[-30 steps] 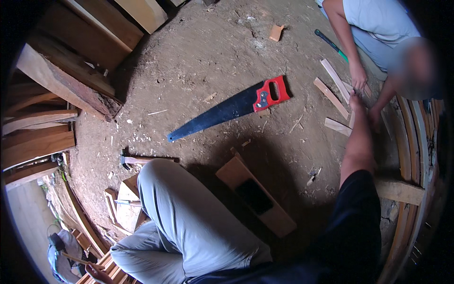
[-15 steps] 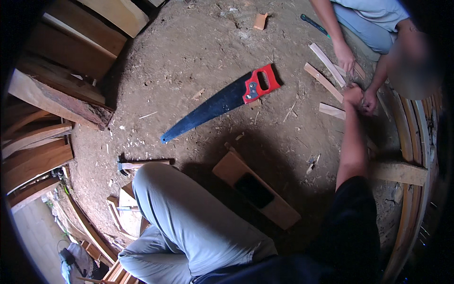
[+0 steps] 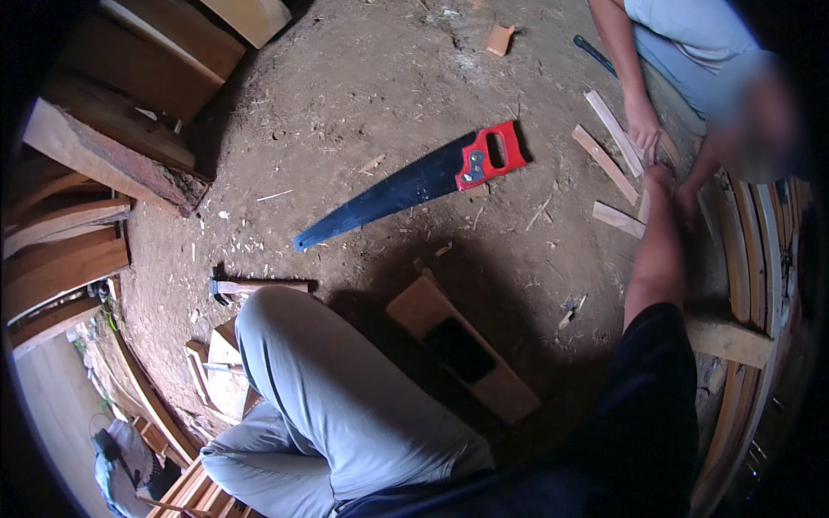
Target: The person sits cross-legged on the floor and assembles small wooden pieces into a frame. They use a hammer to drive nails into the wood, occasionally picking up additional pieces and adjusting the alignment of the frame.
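My right arm stretches out to the far right, and my right hand (image 3: pixel 659 178) is down among thin wooden strips, close beside the hands of a co-worker. Its fingers are hidden, so what it holds or touches cannot be made out. A pale strip (image 3: pixel 615 131), a second strip (image 3: pixel 604 162) and a short piece (image 3: pixel 618 218) lie just left of it. The co-worker's hand (image 3: pixel 642 123) reaches down by the top of the strips; their other hand (image 3: pixel 686 205) is blurred beside mine. My left hand is out of view.
A handsaw (image 3: pixel 406 188) with a red handle lies mid-floor. A hammer (image 3: pixel 259 287) rests beside my knee. Before me sits a wooden block (image 3: pixel 509 393) bearing a dark phone-like slab (image 3: pixel 462 350). Boards (image 3: pixel 112 151) lean at left; a plank (image 3: pixel 730 341) juts out at right.
The whole view has shifted a little, so the saw and strips sit further right. My right hand stays by the strips, and the co-worker's hands remain close to it.
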Demonstrator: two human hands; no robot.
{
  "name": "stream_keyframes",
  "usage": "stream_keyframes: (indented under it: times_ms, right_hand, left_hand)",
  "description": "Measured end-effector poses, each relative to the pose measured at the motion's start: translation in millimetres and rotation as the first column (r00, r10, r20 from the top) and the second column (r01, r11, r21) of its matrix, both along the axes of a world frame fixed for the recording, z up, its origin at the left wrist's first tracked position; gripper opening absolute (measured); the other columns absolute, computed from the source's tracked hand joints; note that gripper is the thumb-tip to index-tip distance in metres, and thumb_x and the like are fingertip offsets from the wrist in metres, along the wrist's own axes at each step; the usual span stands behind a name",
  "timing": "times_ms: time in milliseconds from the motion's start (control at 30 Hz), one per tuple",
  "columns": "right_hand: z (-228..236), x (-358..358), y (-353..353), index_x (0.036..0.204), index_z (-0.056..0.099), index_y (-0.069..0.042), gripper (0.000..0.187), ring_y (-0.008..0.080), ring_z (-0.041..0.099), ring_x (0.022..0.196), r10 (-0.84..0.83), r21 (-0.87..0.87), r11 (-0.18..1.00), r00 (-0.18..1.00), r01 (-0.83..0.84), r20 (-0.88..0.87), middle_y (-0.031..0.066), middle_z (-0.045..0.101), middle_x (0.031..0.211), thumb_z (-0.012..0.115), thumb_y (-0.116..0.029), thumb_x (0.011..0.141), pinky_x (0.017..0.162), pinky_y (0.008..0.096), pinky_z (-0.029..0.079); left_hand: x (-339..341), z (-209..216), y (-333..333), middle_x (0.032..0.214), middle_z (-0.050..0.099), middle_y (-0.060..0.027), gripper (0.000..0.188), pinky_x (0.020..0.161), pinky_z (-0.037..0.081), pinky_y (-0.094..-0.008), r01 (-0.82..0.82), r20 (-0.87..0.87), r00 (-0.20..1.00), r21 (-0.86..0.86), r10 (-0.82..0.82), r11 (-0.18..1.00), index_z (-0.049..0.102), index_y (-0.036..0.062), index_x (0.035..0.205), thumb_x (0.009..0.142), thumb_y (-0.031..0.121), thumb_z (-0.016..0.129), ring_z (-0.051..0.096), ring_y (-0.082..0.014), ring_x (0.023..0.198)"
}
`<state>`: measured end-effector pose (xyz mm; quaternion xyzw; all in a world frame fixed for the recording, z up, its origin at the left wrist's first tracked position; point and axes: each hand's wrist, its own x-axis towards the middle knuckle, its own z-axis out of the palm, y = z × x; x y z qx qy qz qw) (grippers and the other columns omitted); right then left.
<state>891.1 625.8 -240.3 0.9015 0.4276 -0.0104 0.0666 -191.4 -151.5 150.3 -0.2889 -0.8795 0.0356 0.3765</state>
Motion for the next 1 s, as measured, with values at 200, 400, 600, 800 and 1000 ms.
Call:
stream_keyframes:
  times_ms: [200,400,600,800,1000]
  right_hand:
    - [13.3,-70.8,3.3,0.117,0.074,-0.016,0.032,0.0359,0.065,0.116,-0.083,0.064,0.994,0.983,0.094,-0.164,0.0177,0.068,0.123,0.063,-0.036,0.093,0.099,0.048,0.052]
    - [0.4,-54.2,-6.2,0.105,0.078,-0.021,0.024,0.0353,0.069,0.108,-0.081,0.222,0.969,0.987,0.111,-0.14,0.0123,0.073,0.114,0.07,-0.033,0.086,0.094,0.0449,0.056]
    - [-8.9,-34.1,1.5,0.099,0.079,-0.02,0.021,0.033,0.071,0.104,-0.062,0.231,0.969,0.991,0.089,-0.122,0.0151,0.073,0.109,0.07,-0.032,0.084,0.091,0.0443,0.057]
    - [-0.1,-32.7,-12.7,0.101,0.078,-0.015,0.022,0.0331,0.071,0.106,-0.009,0.235,0.972,0.997,0.028,-0.078,0.0178,0.073,0.108,0.069,-0.025,0.083,0.089,0.0445,0.056]
    - [0.4,-85.1,-55.6,0.099,0.073,-0.015,0.016,0.0132,0.062,0.061,0.028,0.379,0.757,0.552,0.533,-0.833,-0.0004,0.067,0.075,0.075,-0.027,0.088,0.053,0.0303,0.048]
  left_hand:
    - [28.9,28.0,-33.0,0.08,0.062,-0.0119,0.019,0.058,0.05,-0.0362,-0.061,-0.065,0.996,-0.028,0.059,0.998,0.063,0.0015,0.096,0.093,0.019,0.059,0.061,-0.0247,0.066]
    - [32.2,23.9,-33.4,0.079,0.063,-0.0121,0.017,0.056,0.05,-0.0365,-0.074,-0.088,0.994,-0.067,0.068,0.995,0.064,0.0019,0.093,0.091,0.018,0.06,0.062,-0.0252,0.065]
    - [31.2,13.9,-45.5,0.079,0.064,-0.0123,0.015,0.054,0.05,-0.0368,-0.097,-0.099,0.991,-0.095,0.087,0.991,0.065,0.0023,0.091,0.09,0.017,0.061,0.062,-0.0258,0.064]
    - [17.4,14.8,-61.1,0.078,0.065,-0.0124,0.013,0.052,0.05,-0.0371,-0.109,-0.125,0.988,-0.165,0.088,0.98,0.066,0.0027,0.088,0.088,0.016,0.062,0.063,-0.0263,0.063]
    - [11.7,25.3,-85.2,0.077,0.065,-0.0126,0.012,0.051,0.05,-0.0374,-0.15,-0.231,0.97,-0.354,0.069,0.923,0.066,0.003,0.086,0.087,0.015,0.063,0.064,-0.0268,0.063]
